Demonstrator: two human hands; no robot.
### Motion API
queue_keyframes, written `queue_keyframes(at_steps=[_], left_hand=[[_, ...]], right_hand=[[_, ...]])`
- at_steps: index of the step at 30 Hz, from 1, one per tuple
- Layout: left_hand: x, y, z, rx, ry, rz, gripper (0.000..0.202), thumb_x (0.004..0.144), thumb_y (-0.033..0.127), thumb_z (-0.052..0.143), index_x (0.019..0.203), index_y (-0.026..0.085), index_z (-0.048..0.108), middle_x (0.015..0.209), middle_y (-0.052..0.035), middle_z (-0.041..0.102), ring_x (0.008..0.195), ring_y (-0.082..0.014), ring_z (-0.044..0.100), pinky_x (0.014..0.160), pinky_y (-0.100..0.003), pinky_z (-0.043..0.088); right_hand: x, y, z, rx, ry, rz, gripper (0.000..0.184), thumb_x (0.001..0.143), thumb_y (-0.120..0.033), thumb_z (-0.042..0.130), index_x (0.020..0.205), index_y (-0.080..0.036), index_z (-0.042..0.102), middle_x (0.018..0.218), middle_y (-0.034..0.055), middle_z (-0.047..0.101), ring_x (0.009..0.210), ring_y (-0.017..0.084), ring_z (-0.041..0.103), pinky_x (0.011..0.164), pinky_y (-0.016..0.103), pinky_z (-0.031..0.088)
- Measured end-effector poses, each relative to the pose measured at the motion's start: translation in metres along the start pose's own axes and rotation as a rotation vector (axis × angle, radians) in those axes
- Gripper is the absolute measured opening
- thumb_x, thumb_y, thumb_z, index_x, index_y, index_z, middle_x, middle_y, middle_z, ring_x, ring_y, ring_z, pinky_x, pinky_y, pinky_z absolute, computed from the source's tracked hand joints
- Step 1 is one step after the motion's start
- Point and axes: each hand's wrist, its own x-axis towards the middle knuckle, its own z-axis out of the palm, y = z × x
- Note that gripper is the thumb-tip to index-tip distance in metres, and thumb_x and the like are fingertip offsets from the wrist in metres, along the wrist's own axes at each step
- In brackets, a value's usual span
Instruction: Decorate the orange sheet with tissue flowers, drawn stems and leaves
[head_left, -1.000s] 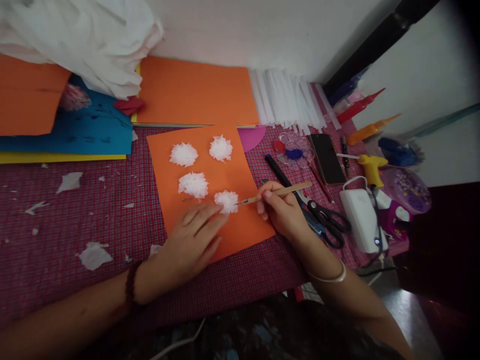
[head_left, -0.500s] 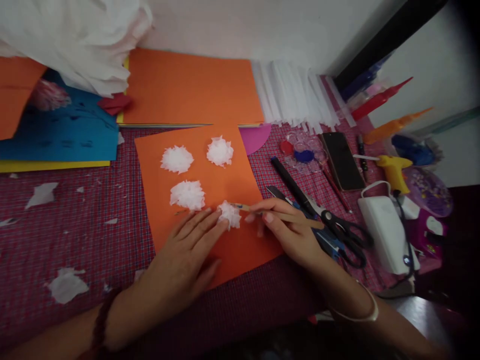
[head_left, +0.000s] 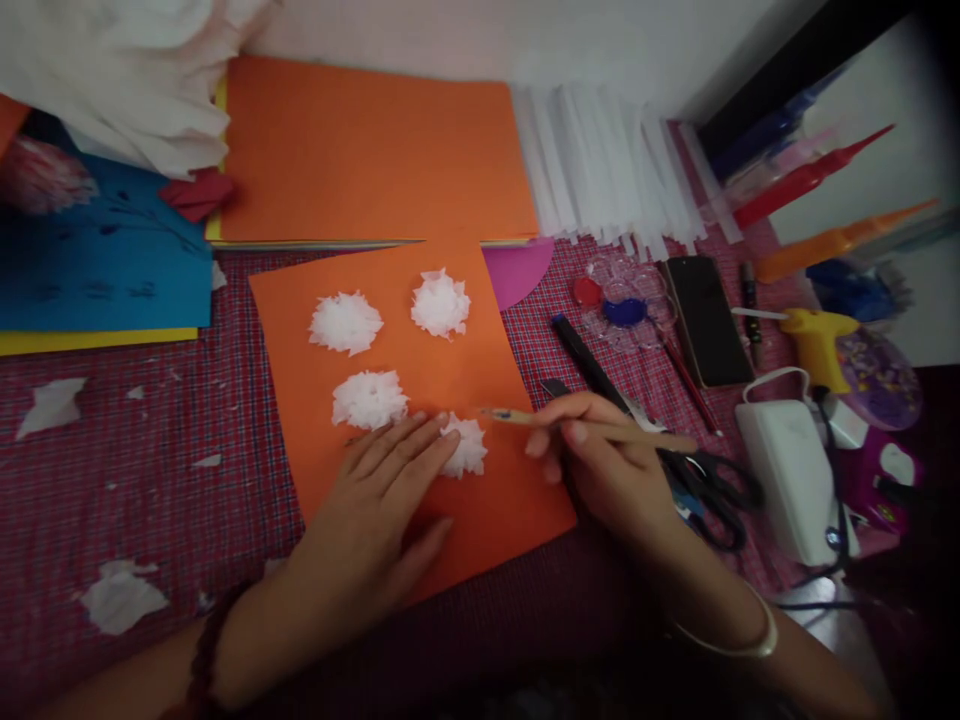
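Note:
An orange paper sheet [head_left: 450, 500] lies on the red checked cloth with several white tissue flowers on it. My left hand [head_left: 375, 510] lies flat on the sheet, fingers stretched out, fingertips touching the nearest flower [head_left: 466, 448]. My right hand [head_left: 607, 470] is closed on a thin wooden brush [head_left: 600, 428], whose tip points left, just above and to the right of that flower. The other flowers [head_left: 346, 322] [head_left: 441, 303] [head_left: 369, 398] sit farther up the sheet.
Right of the sheet lie black scissors [head_left: 705, 490], a paint palette [head_left: 619, 295], a phone [head_left: 705, 318], a yellow glue gun [head_left: 817, 340] and a white box [head_left: 787, 470]. More orange paper [head_left: 367, 150], blue paper [head_left: 105, 260] and white paper strips [head_left: 607, 170] lie behind. Tissue scraps [head_left: 120, 598] dot the cloth.
My right hand has drawn the brush tip back off the nearest flower, a little to the right. My left fingers have slid onto the flower's left edge. The camera has tilted down.

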Motion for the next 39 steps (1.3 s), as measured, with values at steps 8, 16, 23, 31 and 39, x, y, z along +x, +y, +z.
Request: queue_keyframes(at_steps=[8, 16, 23, 31, 39], left_hand=[[-0.005, -0.005, 0.003, -0.116, 0.061, -0.01, 0.081, 0.093, 0.03, 0.06, 0.16, 0.025, 0.014, 0.157, -0.0146, 0.044, 0.143, -0.0339, 0.043, 0.117, -0.055, 0.04], [-0.002, -0.015, 0.002, -0.687, 0.537, -0.116, 0.034, 0.098, 0.03, 0.055, 0.131, 0.024, 0.056, 0.129, -0.0088, 0.066, 0.116, -0.0221, 0.065, 0.1, -0.044, 0.055], [-0.002, -0.008, -0.07, -0.885, 0.744, -0.165, 0.015, 0.091, 0.027, 0.063, 0.104, 0.022, 0.066, 0.101, -0.0042, 0.071, 0.093, -0.0179, 0.067, 0.077, -0.031, 0.057], [-0.095, -0.01, -0.105, -0.319, 0.368, -0.327, 0.01, 0.079, 0.029, 0.064, 0.082, 0.021, 0.068, 0.075, -0.0016, 0.067, 0.067, -0.0176, 0.061, 0.063, -0.031, 0.05], [-0.092, -0.009, -0.035, -0.082, 0.125, -0.347, 0.011, 0.076, 0.022, 0.059, 0.084, 0.018, 0.065, 0.083, -0.0063, 0.067, 0.076, -0.0214, 0.063, 0.072, -0.033, 0.049]], right_hand=[[0.008, 0.007, 0.001, 0.117, 0.037, -0.043, 0.016, 0.092, -0.037, 0.062, 0.09, -0.022, 0.067, 0.067, -0.0028, 0.064, 0.046, 0.008, 0.049, 0.044, 0.024, 0.034], [0.016, 0.007, 0.0, -0.054, 0.063, -0.214, 0.033, 0.088, -0.056, 0.06, 0.08, -0.024, 0.055, 0.057, -0.0053, 0.052, 0.044, 0.008, 0.043, 0.04, 0.025, 0.033], [0.016, 0.011, 0.01, -0.176, 0.072, -0.385, 0.036, 0.089, -0.058, 0.056, 0.078, -0.024, 0.053, 0.057, -0.0049, 0.051, 0.045, 0.009, 0.043, 0.042, 0.024, 0.033], [0.022, 0.021, 0.007, -0.504, 0.018, -0.599, 0.028, 0.092, -0.049, 0.056, 0.088, -0.021, 0.061, 0.069, -0.0014, 0.058, 0.054, 0.011, 0.05, 0.051, 0.025, 0.04], [-0.002, -0.018, 0.038, -0.449, 0.003, -0.639, 0.026, 0.091, -0.045, 0.058, 0.085, -0.02, 0.061, 0.063, -0.0024, 0.058, 0.049, 0.01, 0.05, 0.047, 0.024, 0.039]])
